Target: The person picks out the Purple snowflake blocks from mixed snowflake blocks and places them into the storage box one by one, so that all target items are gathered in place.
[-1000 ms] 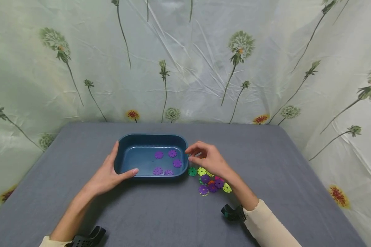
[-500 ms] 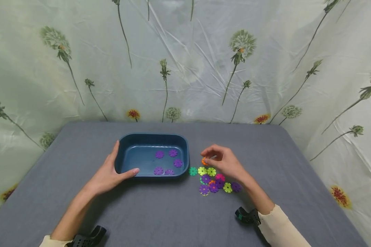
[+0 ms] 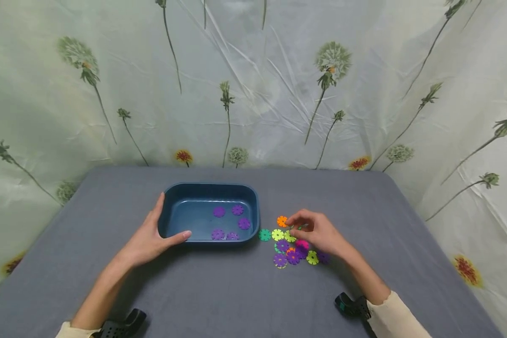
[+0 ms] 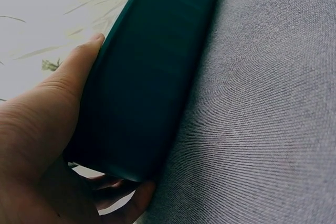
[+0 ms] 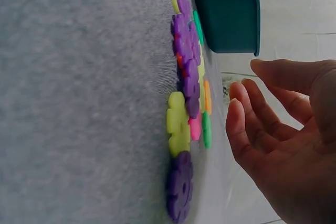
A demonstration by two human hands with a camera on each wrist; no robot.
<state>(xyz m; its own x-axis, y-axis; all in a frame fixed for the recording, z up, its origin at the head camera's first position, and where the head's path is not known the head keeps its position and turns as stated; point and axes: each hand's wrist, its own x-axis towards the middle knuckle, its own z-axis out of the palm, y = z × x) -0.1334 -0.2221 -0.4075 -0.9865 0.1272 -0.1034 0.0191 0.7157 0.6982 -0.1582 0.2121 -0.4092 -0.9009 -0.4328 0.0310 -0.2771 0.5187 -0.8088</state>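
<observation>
My left hand (image 3: pixel 145 241) grips the left end of a dark blue plastic tub (image 3: pixel 190 217), its thumb over the near rim and its fingers round the end wall. Several purple notched discs (image 3: pixel 238 209) lie flat on the tub's floor. To the right of the tub, my right hand (image 3: pixel 323 233) hovers over a loose pile of notched discs, thumb and fingers apart with nothing between them. Close to its fingertips lie an orange disc (image 3: pixel 281 221) and a yellow-green disc (image 3: pixel 277 235). A green disc (image 5: pixel 207 129) is visible below the fingers in the right wrist view.
Overlapping purple discs (image 3: pixel 293 257) make up the near part of the pile. A teal disc (image 3: pixel 265 235) lies just off the tub's right corner. Grey cloth (image 3: pixel 219 295) covers the table, and a flower-printed curtain (image 3: pixel 270 94) hangs behind it.
My right hand has moved from the tub's right rim back over the pile. It touched the orange disc half a second ago, now lying free. My left hand stays on the tub.
</observation>
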